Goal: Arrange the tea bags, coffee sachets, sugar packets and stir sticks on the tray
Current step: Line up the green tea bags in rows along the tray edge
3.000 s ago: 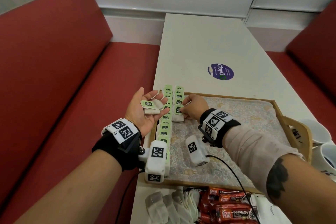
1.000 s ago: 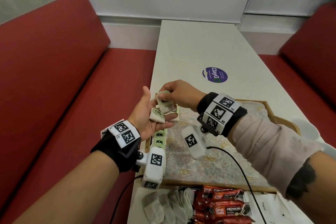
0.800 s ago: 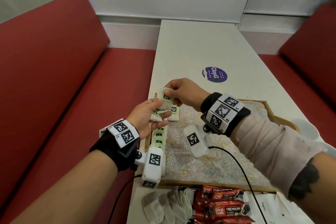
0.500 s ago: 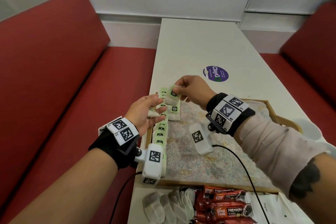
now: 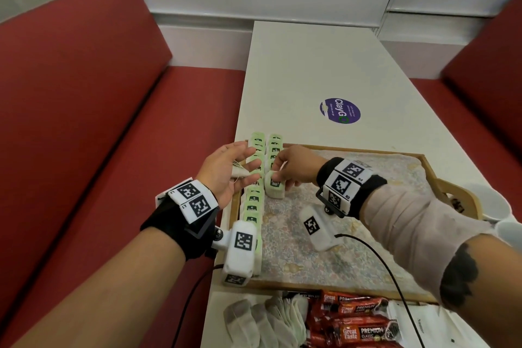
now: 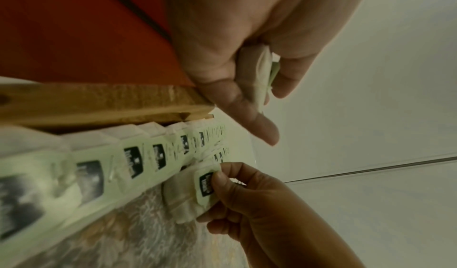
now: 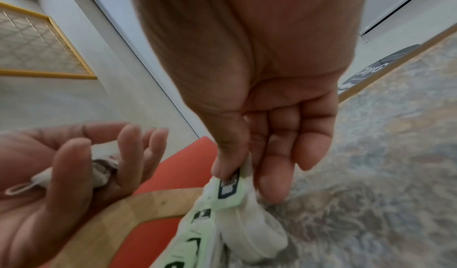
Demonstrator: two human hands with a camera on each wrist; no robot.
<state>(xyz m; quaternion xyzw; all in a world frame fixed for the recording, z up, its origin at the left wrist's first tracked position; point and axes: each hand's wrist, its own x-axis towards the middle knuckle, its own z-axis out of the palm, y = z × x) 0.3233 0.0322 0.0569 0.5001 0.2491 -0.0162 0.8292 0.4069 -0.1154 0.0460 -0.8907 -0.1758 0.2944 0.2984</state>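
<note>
R hand (image 5: 293,165) pinches tea bag (image 5: 274,185) by its tag to extend 2nd row at tray (image 5: 440,182) left edge; L hand (image 5: 226,169) cradles spare bag (image 5: 240,172), fingers loosely curled.

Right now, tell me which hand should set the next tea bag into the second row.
Right. The right hand already pinches a tea bag by its tag, just over the tray's second row. The left hand holds its spare tea bag off to the side, beyond the tray edge.
</note>
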